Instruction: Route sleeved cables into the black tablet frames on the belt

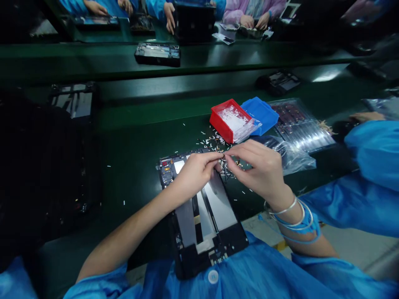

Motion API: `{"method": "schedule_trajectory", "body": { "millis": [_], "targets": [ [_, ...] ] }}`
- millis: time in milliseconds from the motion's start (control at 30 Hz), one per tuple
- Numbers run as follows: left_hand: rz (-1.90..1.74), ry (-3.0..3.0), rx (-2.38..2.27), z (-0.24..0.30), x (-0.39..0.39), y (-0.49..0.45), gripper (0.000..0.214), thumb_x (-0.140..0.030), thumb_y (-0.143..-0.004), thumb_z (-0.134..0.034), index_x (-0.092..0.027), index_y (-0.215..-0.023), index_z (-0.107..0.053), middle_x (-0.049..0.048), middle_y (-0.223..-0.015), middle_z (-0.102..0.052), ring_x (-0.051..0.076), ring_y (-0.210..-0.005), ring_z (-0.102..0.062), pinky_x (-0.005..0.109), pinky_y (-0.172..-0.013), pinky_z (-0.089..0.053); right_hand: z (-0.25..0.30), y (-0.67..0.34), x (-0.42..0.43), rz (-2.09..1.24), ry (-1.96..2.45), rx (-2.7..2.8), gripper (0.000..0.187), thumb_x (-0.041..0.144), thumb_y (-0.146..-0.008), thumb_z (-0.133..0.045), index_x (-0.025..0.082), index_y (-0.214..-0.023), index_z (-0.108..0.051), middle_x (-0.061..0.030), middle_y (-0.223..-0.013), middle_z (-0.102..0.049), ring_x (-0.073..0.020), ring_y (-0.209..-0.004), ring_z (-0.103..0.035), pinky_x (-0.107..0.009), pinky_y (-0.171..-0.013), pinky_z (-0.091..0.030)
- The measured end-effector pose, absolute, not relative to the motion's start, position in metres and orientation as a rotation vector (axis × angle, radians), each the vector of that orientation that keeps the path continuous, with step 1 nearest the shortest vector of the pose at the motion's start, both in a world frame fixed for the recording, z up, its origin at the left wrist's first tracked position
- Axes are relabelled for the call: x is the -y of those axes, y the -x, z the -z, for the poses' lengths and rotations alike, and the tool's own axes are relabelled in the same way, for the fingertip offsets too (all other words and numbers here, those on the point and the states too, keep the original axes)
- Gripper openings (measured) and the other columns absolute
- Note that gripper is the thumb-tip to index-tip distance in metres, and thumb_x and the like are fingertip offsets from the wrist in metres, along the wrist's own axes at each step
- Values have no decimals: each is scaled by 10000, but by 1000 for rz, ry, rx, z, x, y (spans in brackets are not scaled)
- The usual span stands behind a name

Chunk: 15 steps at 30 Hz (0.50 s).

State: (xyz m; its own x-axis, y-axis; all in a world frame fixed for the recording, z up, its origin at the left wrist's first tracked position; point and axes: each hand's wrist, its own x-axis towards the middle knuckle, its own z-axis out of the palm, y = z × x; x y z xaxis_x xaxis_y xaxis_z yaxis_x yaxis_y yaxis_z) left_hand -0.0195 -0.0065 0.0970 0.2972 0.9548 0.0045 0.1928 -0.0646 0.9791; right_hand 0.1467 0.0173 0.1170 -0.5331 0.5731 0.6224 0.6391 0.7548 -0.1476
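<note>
My left hand (pixel 199 169) and my right hand (pixel 258 166) meet fingertip to fingertip above the upper right corner of an opened tablet (pixel 218 203). Each hand is closed in a pinch, and a tiny dark bit shows between the fingertips, too small to name. The tablet leans against the blue smock, its silvery battery panels and circuit parts exposed. Beneath and behind the fingers lies a pile of small white and dark pieces (pixel 215 141), partly covered by my hands. A red bin (pixel 230 135) full of little white strips stands just beyond them.
Behind the red bin sits a blue tray (pixel 262 116). To the right are a clear plastic bag (pixel 291 155) and a clear tray of parts (pixel 302 124). Another opened device (pixel 157 54) rests on the far ledge. A co-worker's blue sleeve (pixel 374 162) reaches in from the right.
</note>
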Motion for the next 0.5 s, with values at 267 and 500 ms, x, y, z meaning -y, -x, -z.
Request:
{"method": "schedule_trajectory", "body": {
  "millis": [267, 500],
  "targets": [
    [-955, -904, -1033, -92, -7, 24, 165, -51, -895, -385, -148, -1018, -435, 63, -799, -690, 149, -628, -684, 188, -435, -491, -107, -150, -62, 248, 1064, 2064, 122, 167, -823, -585, 203, -881, -686, -62, -791, -714, -202, -744, -645, -337, -646, -492],
    [-1031, -1007, -920, -88, -4, 21, 312, 12, -850, -389, -171, -1101, -412, 6, -777, -649, 105, -570, -635, 178, -458, -527, -99, -129, -21, 47, 751, 2301, 101, 150, -849, -586, 183, -840, -681, -53, -797, -724, -159, -716, -628, -297, -649, -522]
  ]
}}
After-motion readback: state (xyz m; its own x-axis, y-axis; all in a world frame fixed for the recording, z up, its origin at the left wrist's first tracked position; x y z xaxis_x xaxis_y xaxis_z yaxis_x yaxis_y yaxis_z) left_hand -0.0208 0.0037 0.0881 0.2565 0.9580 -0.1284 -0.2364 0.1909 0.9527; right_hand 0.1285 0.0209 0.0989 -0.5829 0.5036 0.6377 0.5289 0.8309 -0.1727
